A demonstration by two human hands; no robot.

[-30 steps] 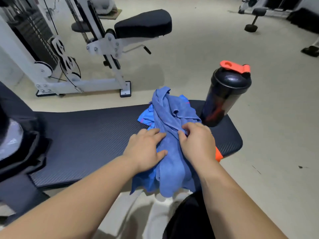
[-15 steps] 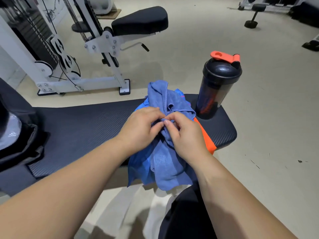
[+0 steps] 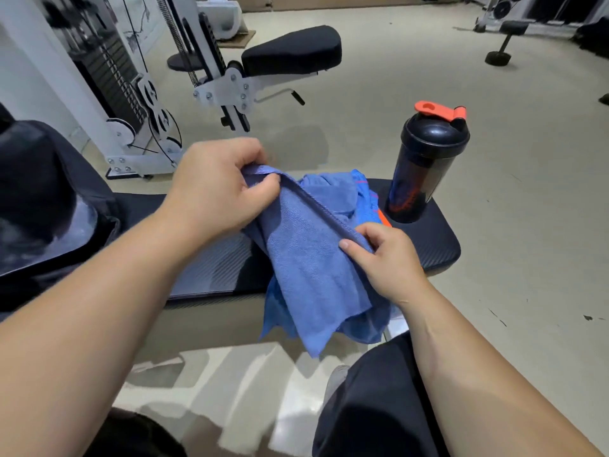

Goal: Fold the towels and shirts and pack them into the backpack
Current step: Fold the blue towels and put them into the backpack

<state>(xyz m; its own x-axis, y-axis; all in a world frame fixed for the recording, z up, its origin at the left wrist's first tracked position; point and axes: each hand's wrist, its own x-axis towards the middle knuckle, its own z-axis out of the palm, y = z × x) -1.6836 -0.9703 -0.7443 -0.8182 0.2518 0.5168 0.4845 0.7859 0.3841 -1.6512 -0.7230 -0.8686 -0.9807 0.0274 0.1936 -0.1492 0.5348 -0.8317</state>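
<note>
A blue towel is lifted off the black padded bench, its hemmed edge stretched between my hands. My left hand pinches one end of that edge, raised to the left. My right hand pinches the edge lower and to the right. The rest of the towel hangs down over the bench's front. Under it lies a brighter blue garment, with a strip of orange cloth showing beside it. A black backpack sits on the bench at the far left, partly cut off.
A black shaker bottle with an orange flip lid stands upright on the bench's right end, close to the clothes. A white cable machine with a black seat pad stands behind the bench. Beige floor lies to the right.
My hands were together on the bunched towel on the bench; they have since parted, the left rising up and left, drawing the towel's edge taut and lifting it off the pile.
</note>
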